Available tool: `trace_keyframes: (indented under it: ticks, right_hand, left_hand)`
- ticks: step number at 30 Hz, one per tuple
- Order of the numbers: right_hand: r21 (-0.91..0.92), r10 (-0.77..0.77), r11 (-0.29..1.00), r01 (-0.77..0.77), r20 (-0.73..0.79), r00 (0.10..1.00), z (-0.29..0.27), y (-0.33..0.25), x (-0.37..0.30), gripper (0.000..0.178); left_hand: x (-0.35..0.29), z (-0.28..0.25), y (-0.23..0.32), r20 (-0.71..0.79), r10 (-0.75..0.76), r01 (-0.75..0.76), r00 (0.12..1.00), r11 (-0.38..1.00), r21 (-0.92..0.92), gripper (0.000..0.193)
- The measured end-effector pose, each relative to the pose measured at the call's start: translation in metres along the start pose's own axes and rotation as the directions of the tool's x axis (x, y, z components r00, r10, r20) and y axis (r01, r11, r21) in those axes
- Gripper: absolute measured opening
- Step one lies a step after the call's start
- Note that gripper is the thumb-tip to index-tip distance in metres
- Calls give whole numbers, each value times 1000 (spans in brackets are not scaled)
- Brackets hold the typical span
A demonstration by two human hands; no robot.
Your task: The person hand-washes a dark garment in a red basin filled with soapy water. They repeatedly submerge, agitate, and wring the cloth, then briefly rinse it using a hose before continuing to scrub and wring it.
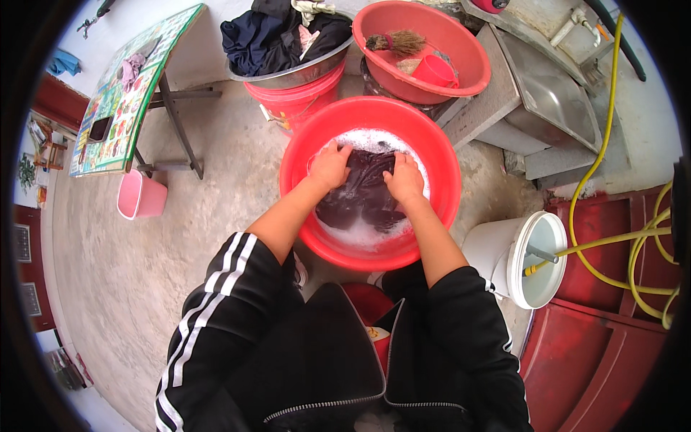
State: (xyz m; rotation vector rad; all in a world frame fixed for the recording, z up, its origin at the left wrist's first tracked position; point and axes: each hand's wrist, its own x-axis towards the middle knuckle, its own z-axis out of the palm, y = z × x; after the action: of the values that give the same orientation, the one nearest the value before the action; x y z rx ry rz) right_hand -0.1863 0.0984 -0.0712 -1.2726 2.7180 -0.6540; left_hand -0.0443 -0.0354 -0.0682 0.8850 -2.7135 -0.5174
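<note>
A red plastic basin (pixel 294 219) stands on the floor in front of me, with foamy water inside. Dark wet cloth (pixel 365 189) lies in that water, white suds around its edges. At the cloth's upper left, my left hand (pixel 331 165) has its fingers curled on the fabric. My right hand (pixel 404 178) grips it at the upper right, thumb pointing inward. A stretch of cloth spans the gap between both hands. Their fingertips are partly hidden by the folds and foam.
Behind the basin, a metal bowl of dark clothes (pixel 277 43) sits on a red bucket (pixel 306 97). A larger red tub (pixel 461 43) holds a straw brush and red scoop. At right is a white bucket (pixel 497 252) with a yellow hose (pixel 612 93); at left, a table (pixel 137 93) and pink bin (pixel 142 196).
</note>
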Motion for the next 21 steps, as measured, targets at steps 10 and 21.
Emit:
trace_keyframes:
  ticks: [10, 21]
  right_hand:
    - [741, -145, 582, -335, 500, 854, -29, 27, 26, 17]
    - [88, -123, 992, 88, 587, 801, -53, -4, 3, 21]
  left_hand:
    - [30, -30, -26, 527, 20, 423, 850, 572, -703, 9]
    - [11, -40, -19, 691, 75, 88, 719, 976, -198, 16]
